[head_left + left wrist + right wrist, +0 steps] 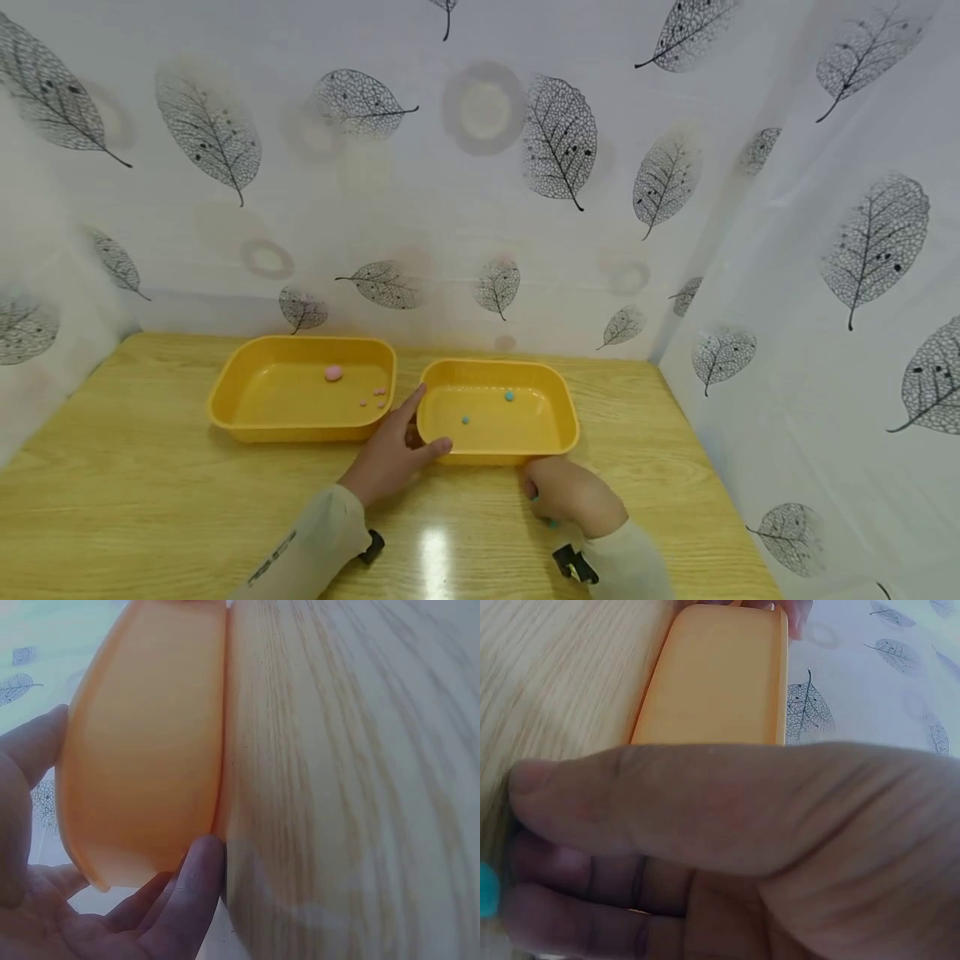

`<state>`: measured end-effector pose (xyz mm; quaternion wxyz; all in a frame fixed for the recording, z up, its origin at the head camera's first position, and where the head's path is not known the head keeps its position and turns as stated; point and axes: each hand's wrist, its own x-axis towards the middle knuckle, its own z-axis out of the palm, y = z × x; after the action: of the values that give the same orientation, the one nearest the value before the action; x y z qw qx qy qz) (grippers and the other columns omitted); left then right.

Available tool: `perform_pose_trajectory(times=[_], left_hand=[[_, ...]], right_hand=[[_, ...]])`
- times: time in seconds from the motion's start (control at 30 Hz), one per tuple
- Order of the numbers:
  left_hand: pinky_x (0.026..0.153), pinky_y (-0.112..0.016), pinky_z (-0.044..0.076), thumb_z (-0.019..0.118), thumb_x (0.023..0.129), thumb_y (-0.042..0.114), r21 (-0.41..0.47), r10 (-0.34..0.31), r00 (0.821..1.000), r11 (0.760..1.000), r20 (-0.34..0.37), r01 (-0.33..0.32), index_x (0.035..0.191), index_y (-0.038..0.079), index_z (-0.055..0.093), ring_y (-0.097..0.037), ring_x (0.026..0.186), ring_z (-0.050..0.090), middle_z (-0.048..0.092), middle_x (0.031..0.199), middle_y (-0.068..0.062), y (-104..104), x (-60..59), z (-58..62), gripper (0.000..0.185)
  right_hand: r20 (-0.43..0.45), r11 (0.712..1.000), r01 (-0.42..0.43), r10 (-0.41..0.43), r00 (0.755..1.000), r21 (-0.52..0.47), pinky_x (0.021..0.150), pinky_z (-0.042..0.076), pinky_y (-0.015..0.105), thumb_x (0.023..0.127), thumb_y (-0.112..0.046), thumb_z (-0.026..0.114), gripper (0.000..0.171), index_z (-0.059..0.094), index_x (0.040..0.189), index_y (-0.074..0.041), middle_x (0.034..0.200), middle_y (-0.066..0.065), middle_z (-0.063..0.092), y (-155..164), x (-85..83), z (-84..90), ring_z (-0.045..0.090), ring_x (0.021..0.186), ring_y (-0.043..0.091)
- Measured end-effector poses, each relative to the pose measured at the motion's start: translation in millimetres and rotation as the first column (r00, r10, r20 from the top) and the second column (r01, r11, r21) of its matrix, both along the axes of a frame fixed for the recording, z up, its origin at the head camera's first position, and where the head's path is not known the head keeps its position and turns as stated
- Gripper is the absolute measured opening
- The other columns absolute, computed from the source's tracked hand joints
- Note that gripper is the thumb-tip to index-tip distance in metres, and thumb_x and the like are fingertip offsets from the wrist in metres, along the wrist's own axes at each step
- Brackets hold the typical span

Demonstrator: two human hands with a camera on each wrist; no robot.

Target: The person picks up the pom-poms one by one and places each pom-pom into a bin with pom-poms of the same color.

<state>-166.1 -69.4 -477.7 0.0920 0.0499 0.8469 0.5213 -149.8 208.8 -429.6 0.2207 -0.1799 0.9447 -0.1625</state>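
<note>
Here's my feed, and I'm taking everything from the smaller yellow tray (517,429): nearest me, in front of it, two pale sleeves (307,542) reach in over the wood-grain table (150,517). Just before its near side, towards the right, the right hand (573,496) is down low, fingers curled with the thumb laid along them; whether anything is pinched in there I can't tell. A teal bit (553,524) shows by that hand, and the right wrist view has a teal piece just past the fingertips. Over at the tray's near left corner, the left hand (390,458) is wrapped round it, thumb across the near rim, gripping the tray itself. Inside it sit two small teal beads (509,396), well apart. So the step in hand, I'd judge, is working teal bits in front of the tray while the left steadies it; the next move calls for delicate fingertips, as bits this small may roll, and a firm left hold. Left of the tray stands the larger yellow tray (270,400), holding one bigger pink lump (333,373) and a few tiny pink bits (380,405); behind both hangs a leaf-printed cloth (442,208).
</note>
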Motion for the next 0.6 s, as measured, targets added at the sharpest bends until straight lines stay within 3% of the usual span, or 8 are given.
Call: perform_pose_trajectory(times=[0.13,0.27,0.37,0.6], left_hand=[[0.083,-0.038,0.046,0.077,0.090,0.053,-0.006,0.007,1.000,1.000,0.000,-0.007,0.167,0.034,0.016,-0.018,0.090,0.054,0.057,0.107,-0.003,-0.6,0.6,-2.0,0.100],[0.084,-0.039,0.047,0.077,0.090,0.053,-0.003,0.000,1.000,1.000,0.002,0.000,0.167,0.032,0.016,-0.018,0.090,0.055,0.058,0.110,-0.003,1.5,1.5,-3.5,0.101],[0.082,-0.038,0.047,0.077,0.090,0.053,0.005,-0.009,1.000,1.000,0.012,0.009,0.167,0.033,0.015,-0.019,0.088,0.055,0.057,0.107,-0.004,2.9,1.6,-4.0,0.101],[0.088,-0.040,0.047,0.077,0.090,0.054,-0.005,0.019,1.000,1.000,0.012,-0.019,0.166,0.038,0.015,-0.018,0.092,0.055,0.057,0.115,-0.003,1.3,0.7,-0.6,0.100]], right_hand=[[-0.042,0.996,-0.066,0.068,0.997,0.052,0.061,0.035,0.027,0.077,0.013,0.070,0.032,0.051,0.072,-0.013,0.068,-0.004,0.044,-2.1,1.2,-3.1,0.040,0.062,0.014],[-0.036,0.994,-0.062,0.066,0.997,0.091,0.060,0.036,0.028,0.077,0.010,0.071,0.029,0.053,0.077,-0.014,0.070,-0.003,0.047,-1.6,3.8,-3.7,0.041,0.064,0.014],[-0.024,0.996,-0.054,0.056,0.998,0.074,0.059,0.034,0.028,0.079,0.007,0.071,0.027,0.053,0.079,-0.014,0.070,-0.004,0.046,-0.9,4.4,-4.1,0.041,0.063,0.014],[-0.060,0.990,-0.141,0.141,0.988,0.002,0.057,0.035,0.025,0.086,0.000,0.068,0.024,0.052,0.078,-0.016,0.066,-0.007,0.044,-4.4,0.2,-6.0,0.041,0.059,0.009]])
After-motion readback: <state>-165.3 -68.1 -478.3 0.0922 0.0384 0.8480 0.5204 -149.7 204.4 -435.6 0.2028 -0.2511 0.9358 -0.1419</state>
